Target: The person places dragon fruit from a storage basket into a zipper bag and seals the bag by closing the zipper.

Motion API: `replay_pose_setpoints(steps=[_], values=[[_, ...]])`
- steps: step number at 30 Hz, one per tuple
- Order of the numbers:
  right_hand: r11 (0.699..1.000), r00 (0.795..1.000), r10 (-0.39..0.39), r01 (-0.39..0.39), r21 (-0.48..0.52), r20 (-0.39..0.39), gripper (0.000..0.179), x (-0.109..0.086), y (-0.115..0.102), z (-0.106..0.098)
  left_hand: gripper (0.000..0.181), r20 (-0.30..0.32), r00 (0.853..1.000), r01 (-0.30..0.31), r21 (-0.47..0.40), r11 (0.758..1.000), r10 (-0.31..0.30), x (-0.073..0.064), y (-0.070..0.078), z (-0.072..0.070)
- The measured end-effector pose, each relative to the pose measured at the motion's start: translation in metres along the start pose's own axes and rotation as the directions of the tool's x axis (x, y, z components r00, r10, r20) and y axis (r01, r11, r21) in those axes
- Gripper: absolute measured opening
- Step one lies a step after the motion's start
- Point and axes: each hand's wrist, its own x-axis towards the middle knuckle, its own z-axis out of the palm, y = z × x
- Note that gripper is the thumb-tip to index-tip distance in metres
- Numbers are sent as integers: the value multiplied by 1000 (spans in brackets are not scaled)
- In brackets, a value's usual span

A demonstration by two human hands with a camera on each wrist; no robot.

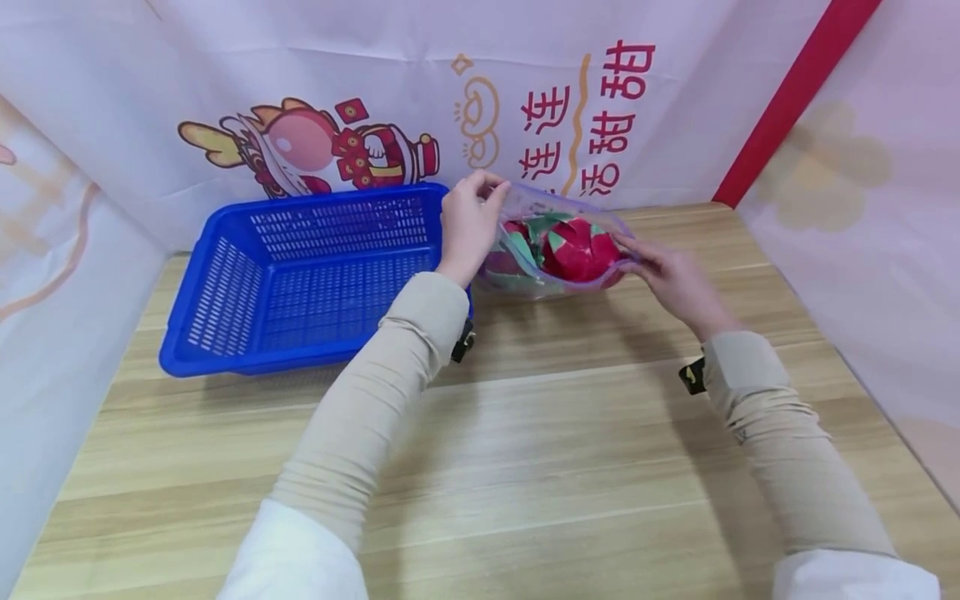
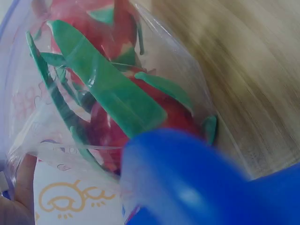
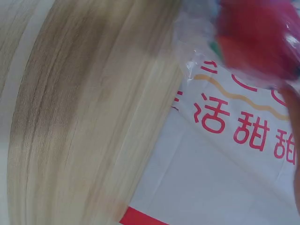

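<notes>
A clear zip bag (image 1: 525, 287) with a purple-edged mouth holds red dragon fruits (image 1: 579, 250) with green leaf-like scales. My left hand (image 1: 472, 221) pinches the bag's edge at its left end, close beside the blue basket's corner. At the other end my right hand (image 1: 671, 275) grips the edge of the mouth between thumb and fingers. The mouth gapes between both hands, and fruit shows through it. In the left wrist view, long green scales (image 2: 108, 89) lie against the see-through plastic. The right wrist view catches the red fruit (image 3: 258, 42) blurred.
A blue plastic basket (image 1: 176, 360) with slotted walls stands left of the bag, its rim by the left forearm. Wood-grain table (image 1: 525, 467) lies beneath. White printed cloth (image 1: 390, 75) rises behind and at both sides, with a red stripe (image 1: 795, 100) at the right.
</notes>
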Motion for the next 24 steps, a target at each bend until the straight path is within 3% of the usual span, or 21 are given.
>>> replay_pose_setpoints(steps=[2,3,5,7,10,11,12,13,14,15,16,18,20,22,24], values=[[1000,987,-27,24,-16,-156,34,3,-5,2,24,-24,998,49,-87,995,-52,3,0,-4],[1000,976,-1,5,17,-218,35,6,-9,2,25,-30,996,83,-148,986,-88,4,0,-7],[989,943,109,-70,132,-316,39,14,-20,0,29,-6,984,168,-326,930,-180,6,0,-11],[949,903,237,-137,283,-358,39,24,-31,-4,35,78,960,270,-515,814,-270,8,0,-15],[831,859,402,-197,521,-317,30,35,-43,-11,39,269,902,426,-671,606,-337,12,1,-22],[795,855,424,-194,574,-299,24,37,-45,-14,39,327,885,464,-678,570,-331,13,1,-24],[764,854,444,-202,612,-272,20,38,-47,-17,40,377,869,494,-672,551,-319,14,0,-26],[739,852,460,-213,639,-249,17,38,-47,-19,41,414,861,508,-663,550,-297,15,0,-28],[723,852,469,-218,655,-234,13,39,-48,-22,40,431,859,508,-651,563,-276,16,-1,-31],[717,855,469,-224,660,-220,9,40,-47,-25,40,438,862,497,-633,594,-255,17,-2,-33],[731,861,464,-240,639,-208,9,41,-47,-29,38,432,870,474,-603,642,-237,18,-3,-37],[767,873,453,-277,578,-183,11,43,-48,-38,35,376,906,388,-554,736,-194,19,-3,-43],[787,880,451,-312,533,-151,11,47,-50,-49,32,277,947,286,-500,817,-163,19,-2,-51],[796,885,449,-333,505,-124,14,50,-53,-60,30,171,977,198,-477,856,-130,20,0,-57],[775,879,458,-321,545,-134,17,53,-57,-69,29,80,993,119,-501,857,-91,20,3,-61]])
